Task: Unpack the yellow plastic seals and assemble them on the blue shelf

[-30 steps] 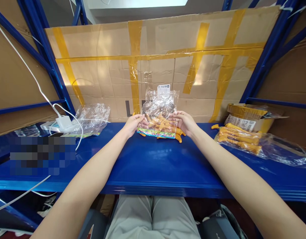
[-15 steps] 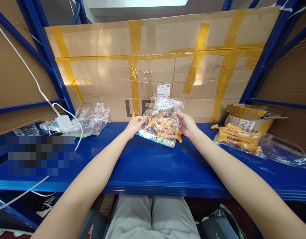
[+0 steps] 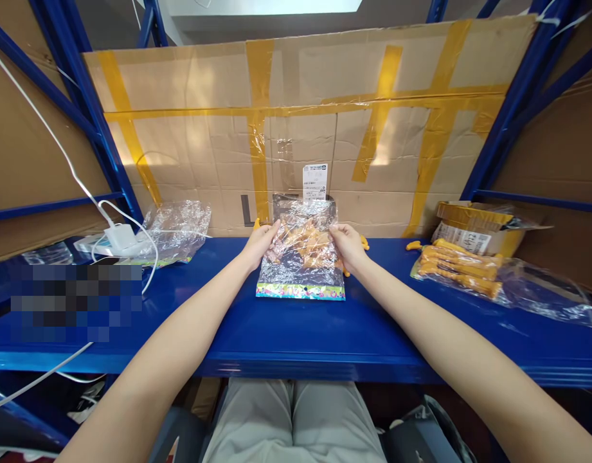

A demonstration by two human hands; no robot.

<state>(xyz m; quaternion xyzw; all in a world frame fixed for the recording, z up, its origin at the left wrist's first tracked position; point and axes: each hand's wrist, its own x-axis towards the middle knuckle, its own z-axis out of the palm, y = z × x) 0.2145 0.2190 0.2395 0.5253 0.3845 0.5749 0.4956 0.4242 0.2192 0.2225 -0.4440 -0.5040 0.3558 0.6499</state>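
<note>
Between my hands is a clear plastic bag (image 3: pixel 303 247) with a colourful strip along its near edge and several orange pieces inside; their exact kind is hard to make out through the shiny film. My left hand (image 3: pixel 263 244) pinches the bag's left side. On the opposite side, my right hand (image 3: pixel 348 245) grips the edge with closed fingers. Small orange pieces (image 3: pixel 364 242) lie beside and partly behind my right hand. Another orange tip (image 3: pixel 256 224) shows behind my left hand.
A second clear bag of orange pieces (image 3: pixel 462 267) lies at the right, before an open cardboard box (image 3: pixel 479 225). Crumpled clear bags (image 3: pixel 180 225) and a white plug (image 3: pixel 122 238) with cables sit left. Taped cardboard (image 3: pixel 305 141) backs the blue shelf (image 3: pixel 296 334).
The bag has been straightened and spread flatter, its coloured strip now level and nearer to me. Its far end, crumpled before, is now smoothed out. Both hands keep hold of its sides.
</note>
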